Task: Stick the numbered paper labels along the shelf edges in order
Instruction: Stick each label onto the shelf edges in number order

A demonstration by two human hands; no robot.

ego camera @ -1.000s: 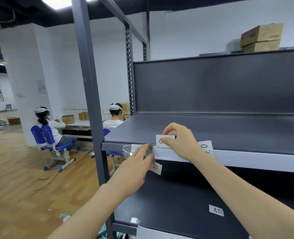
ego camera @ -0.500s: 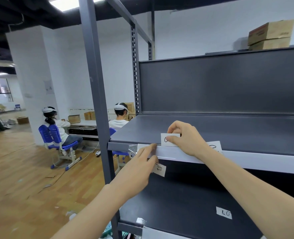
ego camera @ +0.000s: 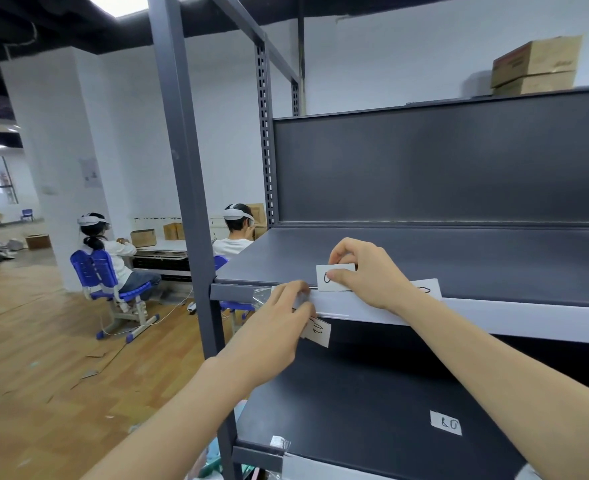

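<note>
A grey metal shelf [ego camera: 459,268] has a pale strip [ego camera: 494,317] along its front edge. My right hand [ego camera: 369,271] pinches a white paper label [ego camera: 334,277] with a black digit at the shelf's front edge. My left hand [ego camera: 279,327] touches the left end of the strip and holds another numbered label [ego camera: 319,332] under its fingers. A further label [ego camera: 424,289] pokes out behind my right wrist on the edge. One more label [ego camera: 446,423] lies on the lower shelf [ego camera: 372,410].
The shelf's grey upright post [ego camera: 189,202] stands just left of my hands. Clear tape or plastic [ego camera: 263,294] clings to the edge's left end. Two seated people [ego camera: 113,251] work at a table beyond. Cardboard boxes [ego camera: 535,65] sit atop the rack.
The view has shifted slightly, so the shelf sits further right in frame. Both hands stay at the shelf edge with their labels, barely moved.
</note>
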